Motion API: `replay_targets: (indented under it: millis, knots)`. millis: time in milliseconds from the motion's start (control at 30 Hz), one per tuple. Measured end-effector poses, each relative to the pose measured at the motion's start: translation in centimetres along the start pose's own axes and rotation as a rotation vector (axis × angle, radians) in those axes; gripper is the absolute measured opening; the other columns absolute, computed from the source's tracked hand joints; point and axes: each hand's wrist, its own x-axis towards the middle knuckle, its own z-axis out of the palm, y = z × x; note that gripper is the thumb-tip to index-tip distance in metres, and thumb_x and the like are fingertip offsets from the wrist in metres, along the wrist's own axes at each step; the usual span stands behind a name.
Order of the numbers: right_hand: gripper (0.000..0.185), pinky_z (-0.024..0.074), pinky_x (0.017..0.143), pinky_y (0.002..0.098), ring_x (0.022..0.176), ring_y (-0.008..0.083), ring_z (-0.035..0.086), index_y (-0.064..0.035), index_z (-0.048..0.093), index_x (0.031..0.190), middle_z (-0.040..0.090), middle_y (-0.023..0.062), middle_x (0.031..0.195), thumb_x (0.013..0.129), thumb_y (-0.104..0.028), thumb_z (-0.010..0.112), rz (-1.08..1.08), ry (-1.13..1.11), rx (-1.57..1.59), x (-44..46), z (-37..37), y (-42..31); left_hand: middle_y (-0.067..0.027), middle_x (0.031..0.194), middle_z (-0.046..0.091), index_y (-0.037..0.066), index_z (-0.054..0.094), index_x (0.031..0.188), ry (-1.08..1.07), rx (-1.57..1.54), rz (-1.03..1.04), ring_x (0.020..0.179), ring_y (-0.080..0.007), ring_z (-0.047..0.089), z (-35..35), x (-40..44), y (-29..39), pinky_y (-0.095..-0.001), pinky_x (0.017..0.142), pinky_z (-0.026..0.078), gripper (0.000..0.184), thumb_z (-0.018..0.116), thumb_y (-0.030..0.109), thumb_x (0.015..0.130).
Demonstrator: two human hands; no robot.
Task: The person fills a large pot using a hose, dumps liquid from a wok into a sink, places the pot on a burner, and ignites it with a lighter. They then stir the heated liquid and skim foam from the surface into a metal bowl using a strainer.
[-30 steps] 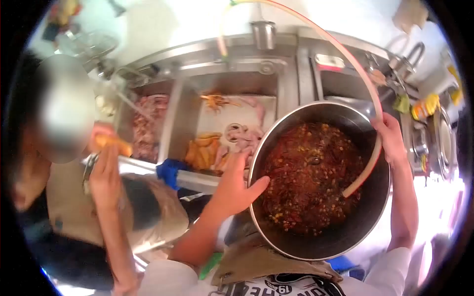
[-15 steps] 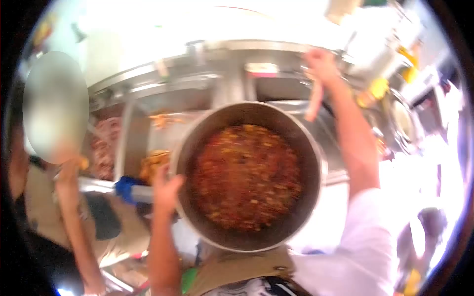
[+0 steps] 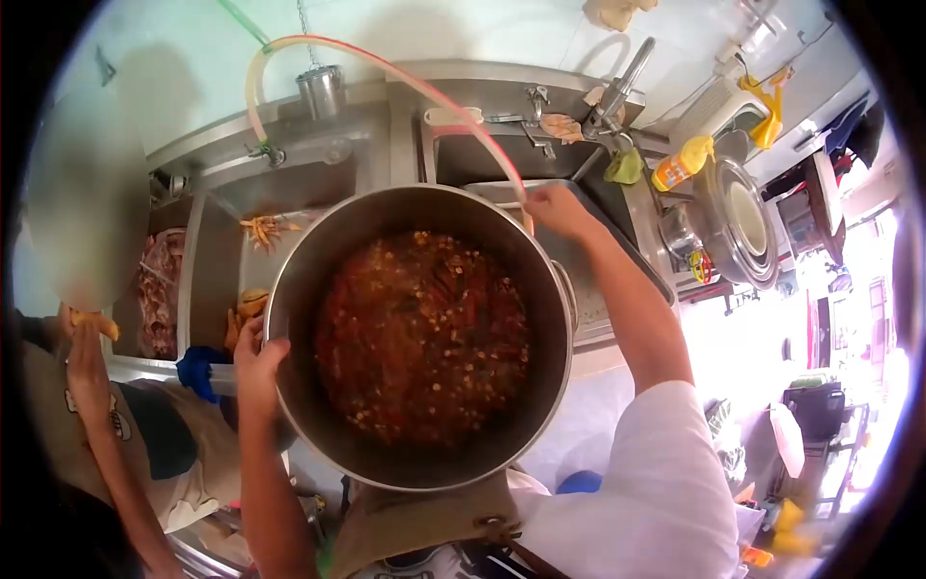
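A large metal pot [image 3: 299, 280] sits in front of me at the sink's front edge, holding red-brown liquid with many small pale and red bits [image 3: 424, 338]. My left hand [image 3: 257, 365] grips the pot at its left rim, thumb against the outside; the handle there is hidden. Just beyond the pot's upper right rim, my right hand [image 3: 558, 214] is closed around a pinkish clear hose [image 3: 434, 95]. The hose arches over from a tap [image 3: 270, 152] on the left, and its short end hangs below my fist beside the pot.
Left of the pot, a sink basin [image 3: 217, 253] holds chicken feet [image 3: 262, 230]; raw meat [image 3: 160, 289] lies further left. A co-worker's hand [image 3: 89, 372] holds a yellowish piece. At right stand a faucet [image 3: 622, 87], a yellow bottle [image 3: 683, 162] and stacked metal bowls [image 3: 743, 222].
My right hand has come down from the back of the sink toward the pot's rim, still holding the hose. My left hand stays at the pot. The view has shifted and sharpened.
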Motion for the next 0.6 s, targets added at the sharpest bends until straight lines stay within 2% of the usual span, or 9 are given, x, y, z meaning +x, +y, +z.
replay_targets:
  millis: [33, 133, 233, 300, 333, 433, 533, 600]
  knots:
    - [0.035, 0.0473, 0.066, 0.0302, 0.068, 0.0177, 0.060, 0.0016, 0.066, 0.086, 0.065, 0.0103, 0.075, 0.084, -0.031, 0.055, -0.021, -0.008, 0.090, -1.8, -0.5, 0.0, -0.0099, 0.099, 0.057, 0.000, 0.051, 0.116, 0.010, -0.013, -0.008, 0.085, -0.0173, 0.054, 0.1, 0.0, 0.1, -0.0259, 0.078, 0.043, 0.051, 0.062, 0.024, 0.071]
    - [0.033, 0.0458, 0.063, 0.0266, 0.072, 0.0145, 0.060, -0.0022, 0.066, 0.093, 0.066, 0.0053, 0.083, 0.090, -0.031, 0.051, 0.157, -0.046, 0.451, -8.2, -2.4, -3.0, -0.0088, 0.096, 0.058, 0.001, 0.052, 0.115, 0.027, -0.034, -0.013, 0.084, -0.0166, 0.054, 0.1, 0.1, -0.5, -0.0262, 0.077, 0.043, 0.050, 0.063, 0.025, 0.072]
    - [0.036, 0.0451, 0.062, 0.0251, 0.078, 0.0125, 0.059, -0.0016, 0.062, 0.102, 0.064, 0.0058, 0.090, 0.092, -0.034, 0.051, 0.290, 0.027, 0.956, -13.7, -1.7, -4.3, -0.0070, 0.094, 0.059, 0.002, 0.054, 0.114, 0.017, -0.023, 0.025, 0.083, -0.0155, 0.054, -0.3, 0.4, -1.4, -0.0264, 0.076, 0.043, 0.046, 0.062, 0.028, 0.077]
    - [0.039, 0.0452, 0.063, 0.0239, 0.081, 0.0121, 0.058, 0.0000, 0.057, 0.111, 0.063, 0.0062, 0.093, 0.092, -0.033, 0.053, 0.206, -0.036, 1.107, -16.4, -1.1, -5.1, -0.0060, 0.095, 0.060, 0.003, 0.055, 0.112, 0.005, 0.001, 0.041, 0.083, -0.0155, 0.055, -0.3, -0.3, -0.3, -0.0267, 0.074, 0.044, 0.041, 0.060, 0.029, 0.081]
    - [0.041, 0.0453, 0.063, 0.0233, 0.083, 0.0120, 0.058, 0.0008, 0.055, 0.115, 0.063, 0.0064, 0.095, 0.092, -0.033, 0.053, 0.164, -0.077, 1.184, -17.3, -0.6, -5.6, -0.0058, 0.096, 0.060, 0.003, 0.055, 0.112, -0.048, -0.148, -0.030, 0.083, -0.0156, 0.056, -0.6, -0.5, -0.6, -0.0270, 0.074, 0.045, 0.039, 0.058, 0.029, 0.083]
    - [0.050, 0.0432, 0.052, 0.0227, 0.062, 0.0091, 0.055, 0.0018, 0.053, 0.115, 0.060, 0.0061, 0.088, 0.087, -0.039, 0.058, 0.104, 0.105, 1.019, -18.7, 1.1, -7.1, -0.0059, 0.100, 0.062, 0.005, 0.056, 0.112, -0.153, -0.501, -0.199, 0.087, -0.0166, 0.059, -2.2, -0.8, -3.2, -0.0305, 0.071, 0.049, 0.035, 0.052, 0.031, 0.089]
    - [0.051, 0.0436, 0.051, 0.0232, 0.063, 0.0091, 0.055, 0.0033, 0.050, 0.118, 0.060, 0.0053, 0.088, 0.086, -0.034, 0.061, 0.166, 0.008, 1.170, -18.9, 0.6, -8.7, -0.0062, 0.097, 0.063, 0.006, 0.056, 0.113, -0.128, -0.632, -0.220, 0.085, -0.0175, 0.061, -1.9, -1.5, -4.5, -0.0315, 0.073, 0.051, 0.039, 0.061, 0.033, 0.085]
    - [0.047, 0.0476, 0.057, 0.0243, 0.069, 0.0113, 0.059, 0.0036, 0.052, 0.115, 0.062, 0.0067, 0.090, 0.087, -0.033, 0.060, 0.226, 0.052, 1.215, -18.9, 1.2, -9.3, -0.0061, 0.095, 0.063, 0.007, 0.056, 0.112, -0.116, -0.616, -0.267, 0.082, -0.0176, 0.062, -1.9, -1.5, -3.8, -0.0306, 0.071, 0.052, 0.041, 0.065, 0.034, 0.082]
